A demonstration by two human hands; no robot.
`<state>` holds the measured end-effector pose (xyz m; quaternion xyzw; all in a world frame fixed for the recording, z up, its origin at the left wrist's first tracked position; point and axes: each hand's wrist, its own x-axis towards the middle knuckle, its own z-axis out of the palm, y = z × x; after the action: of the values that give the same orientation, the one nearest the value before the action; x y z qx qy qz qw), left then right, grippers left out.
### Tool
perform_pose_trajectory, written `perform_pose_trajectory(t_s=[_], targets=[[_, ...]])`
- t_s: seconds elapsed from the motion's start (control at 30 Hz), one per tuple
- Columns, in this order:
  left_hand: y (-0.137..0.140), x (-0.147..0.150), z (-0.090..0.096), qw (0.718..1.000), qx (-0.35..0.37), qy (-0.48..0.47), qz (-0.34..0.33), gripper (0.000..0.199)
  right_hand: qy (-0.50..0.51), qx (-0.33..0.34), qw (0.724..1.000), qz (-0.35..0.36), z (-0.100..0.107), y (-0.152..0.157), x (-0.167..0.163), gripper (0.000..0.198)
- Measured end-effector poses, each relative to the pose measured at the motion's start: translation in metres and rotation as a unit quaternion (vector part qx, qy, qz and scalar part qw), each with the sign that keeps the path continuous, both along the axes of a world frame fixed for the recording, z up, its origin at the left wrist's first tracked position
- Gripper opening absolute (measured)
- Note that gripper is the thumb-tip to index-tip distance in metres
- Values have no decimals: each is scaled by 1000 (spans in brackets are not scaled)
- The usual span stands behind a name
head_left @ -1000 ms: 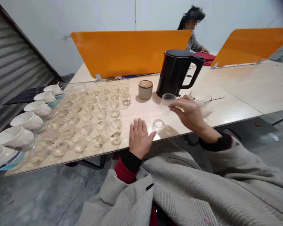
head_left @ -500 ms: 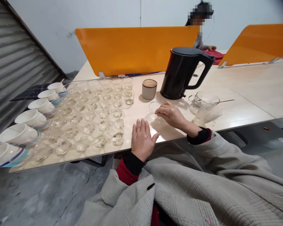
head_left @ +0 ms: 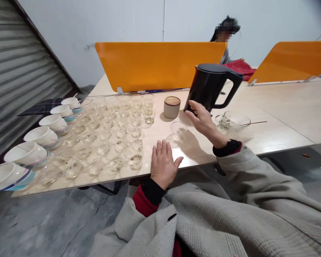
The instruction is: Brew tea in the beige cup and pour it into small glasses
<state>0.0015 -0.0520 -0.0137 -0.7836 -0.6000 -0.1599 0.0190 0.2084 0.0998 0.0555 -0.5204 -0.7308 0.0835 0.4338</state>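
My left hand (head_left: 164,163) lies flat near the table's front edge, fingers stretched out and thumb apart, holding nothing. Just beyond its fingertips stands a clear cup (head_left: 178,131) by itself. My right hand (head_left: 202,121) is raised above the table, open and empty, with its fingers in front of the lower part of a black electric kettle (head_left: 207,84). Left of the kettle is a small grey canister (head_left: 172,107) with a wood-toned top. To the left, rows of clear cups (head_left: 120,146) hold pale liquid with dark bits at the bottom.
White paper cups (head_left: 40,137) line the left side. A ribbed glass cup (head_left: 237,119) with a thin stick in it stands at right. Orange dividers (head_left: 160,67) cross the table (head_left: 278,117). Behind them is a person (head_left: 226,32) beside red cloth (head_left: 240,67).
My right hand has let go of the clear cup and lifted up and to the right, toward the kettle. My left hand stays flat on the table. The view has tilted slightly upward.
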Motion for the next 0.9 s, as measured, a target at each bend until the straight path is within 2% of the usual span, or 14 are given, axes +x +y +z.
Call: perform_pose_trajectory(t_s=[0.17, 0.3, 0.53, 0.77, 0.9], targets=[[0, 0, -2, 1000, -2, -2, 2, 81, -41, -63, 997, 1, 11, 59, -20, 90], [0, 0, -2, 1000, -2, 2, 0, 82, -74, -102, 992, -10, 10, 89, -45, 104], [0, -2, -3, 1000, 20, -20, -6, 76, -70, -106, 991, -45, -12, 117, -70, 90], [0, -1, -3, 999, 8, -40, -11, 80, -21, -73, 996, -55, -21, 129, -62, 75], [-1, 0, -2, 999, 3, -34, -9, 81, 3, -22, 998, -58, -14, 127, -51, 73]])
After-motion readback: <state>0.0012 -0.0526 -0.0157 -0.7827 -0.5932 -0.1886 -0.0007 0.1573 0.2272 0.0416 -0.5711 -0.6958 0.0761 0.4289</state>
